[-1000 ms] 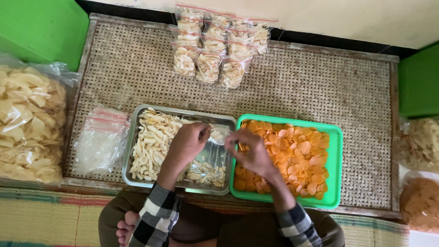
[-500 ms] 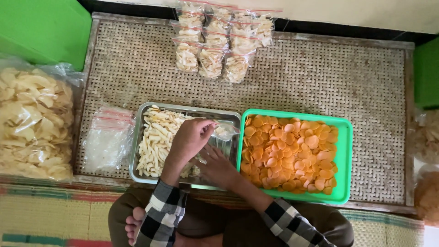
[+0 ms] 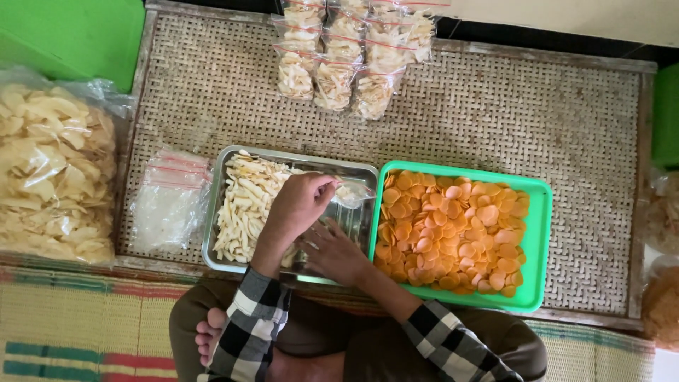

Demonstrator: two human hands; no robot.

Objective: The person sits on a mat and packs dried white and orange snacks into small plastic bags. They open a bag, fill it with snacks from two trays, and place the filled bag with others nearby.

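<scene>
We hold a small clear plastic bag [image 3: 351,196] over the metal tray [image 3: 226,265], pinched at its mouth by the fingers of our left hand [image 3: 300,205] — they are closed narrow on the bag's edge. Just below and to the right of those fingers, our right hand [image 3: 336,253] lies low in the same tray with its fingers spread loosely; we cannot tell whether they grip anything. To the left of both hands, pale strip-shaped crackers [image 3: 244,205] fill the tray's left half. Right of the fingers, touching the tray's side, sits a green plastic tray [image 3: 534,283] heaped with round orange crackers [image 3: 453,233]. Left of the metal tray, just beside it, lies a stack of empty clear bags [image 3: 166,205] with red seal lines, and further left a large bag of pale crackers [image 3: 49,170]. Well beyond the fingers, at the far edge of the woven surface [image 3: 495,120], filled small packets [image 3: 339,64] lie in rows. Nearest us, our checked sleeves [image 3: 247,325] come up from our crossed legs — a bare foot [image 3: 210,332] shows beside the left one.
</scene>
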